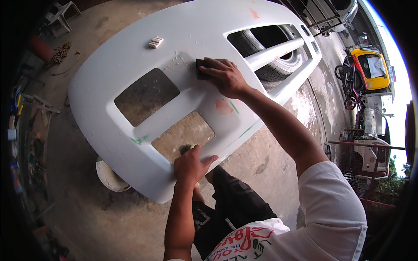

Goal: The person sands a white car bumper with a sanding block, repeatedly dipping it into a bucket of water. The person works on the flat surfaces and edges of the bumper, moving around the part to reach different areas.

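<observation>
A large light-grey car bumper with rectangular openings lies across the view. It bears pinkish filler patches, green marks and small whitish specks near the upper opening. My right hand presses a dark sanding block against the surface, its fingers bent over the top. Closer to me, my left hand grips the bumper's near edge beside the lower opening, thumb stretched on top; its fingertips are partly hidden. A small pale, ridged piece rests on the bumper beyond the openings.
Under the bumper's left end stands a round pale bucket. A tyre shows through the far right opening. Concrete floor surrounds it. A plastic chair and rusty chain are at the far left; a motorcycle and vehicles stand right.
</observation>
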A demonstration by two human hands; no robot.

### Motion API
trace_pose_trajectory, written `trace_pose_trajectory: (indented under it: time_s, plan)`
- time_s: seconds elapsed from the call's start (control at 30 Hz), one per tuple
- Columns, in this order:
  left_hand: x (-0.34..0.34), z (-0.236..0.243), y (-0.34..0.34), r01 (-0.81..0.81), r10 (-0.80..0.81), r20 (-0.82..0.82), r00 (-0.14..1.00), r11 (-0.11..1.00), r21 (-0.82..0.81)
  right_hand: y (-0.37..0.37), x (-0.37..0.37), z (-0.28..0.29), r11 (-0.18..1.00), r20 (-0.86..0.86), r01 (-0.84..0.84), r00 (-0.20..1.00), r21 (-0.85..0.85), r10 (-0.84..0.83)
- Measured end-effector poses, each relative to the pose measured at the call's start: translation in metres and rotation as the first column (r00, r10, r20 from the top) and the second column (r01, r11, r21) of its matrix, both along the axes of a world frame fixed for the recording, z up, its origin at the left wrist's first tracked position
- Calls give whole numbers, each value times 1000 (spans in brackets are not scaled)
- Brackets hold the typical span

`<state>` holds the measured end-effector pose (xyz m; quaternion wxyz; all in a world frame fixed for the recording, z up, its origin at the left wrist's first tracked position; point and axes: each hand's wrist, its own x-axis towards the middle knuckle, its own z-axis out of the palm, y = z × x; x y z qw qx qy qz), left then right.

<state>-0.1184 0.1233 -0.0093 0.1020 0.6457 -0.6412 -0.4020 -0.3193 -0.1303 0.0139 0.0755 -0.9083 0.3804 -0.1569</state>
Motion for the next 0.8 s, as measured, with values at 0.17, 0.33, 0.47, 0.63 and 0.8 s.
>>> trace_pose_trajectory:
  time_s: [0.17,0.33,0.47,0.63,0.8]
  plan:
    - [-3,-6,12,-73,77,45,996,995,-73,-2,-16,3,993,-87,-110,990,38,113]
    - [-20,-6,9,-107,109,25,994,992,-69,-39,-9,-7,995,-53,-69,996,-77,65]
    - [-6,-2,13,-137,140,55,989,989,-51,30,-61,9,947,-129,-314,938,64,320]
    - [-26,9,-2,-111,111,104,988,994,-9,-28,-7,23,987,-126,-131,985,-92,119]
    - [-17,13,8,-190,190,27,981,982,-14,116,-80,27,948,-136,-315,938,46,319]
